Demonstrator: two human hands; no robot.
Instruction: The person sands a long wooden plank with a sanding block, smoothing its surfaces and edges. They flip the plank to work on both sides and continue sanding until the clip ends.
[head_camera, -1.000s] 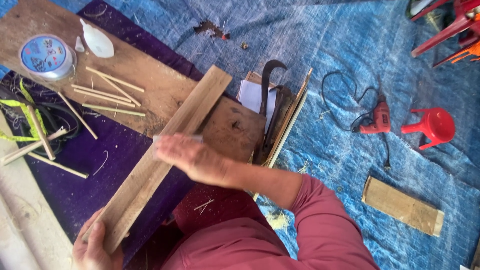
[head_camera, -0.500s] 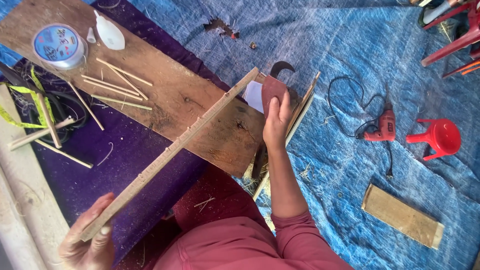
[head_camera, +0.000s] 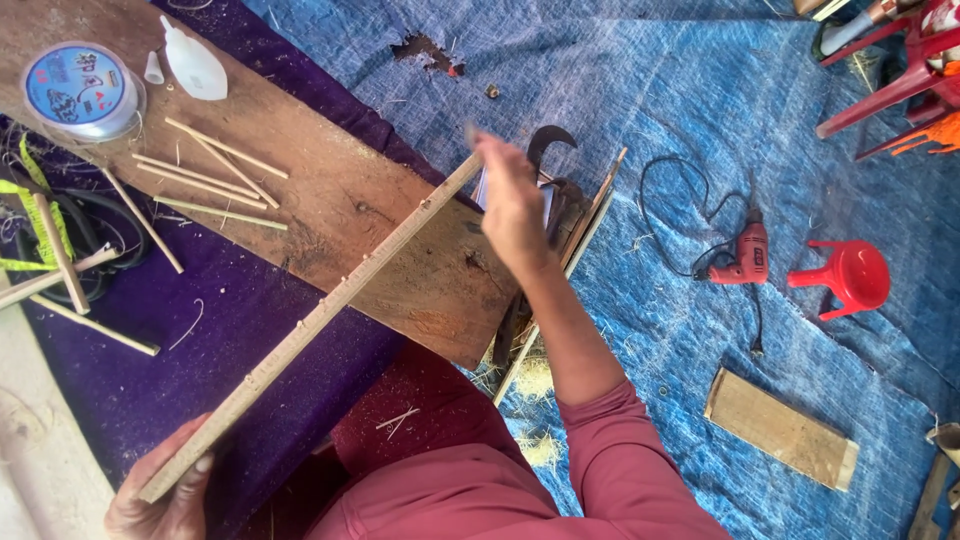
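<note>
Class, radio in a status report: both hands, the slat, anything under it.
Left hand grips near end of slat. Right hand at far end, blurred. Slat on edge, slanting over board. Thin sticks lie on board beside it.

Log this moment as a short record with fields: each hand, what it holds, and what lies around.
left hand: grips the near end of the wooden slat
right hand: at the slat's far end, blurred
slat: tilted on edge above the board
on the board: thin sticks, line spool, white bottle
on the blue tarp: red drill, small plank
</note>
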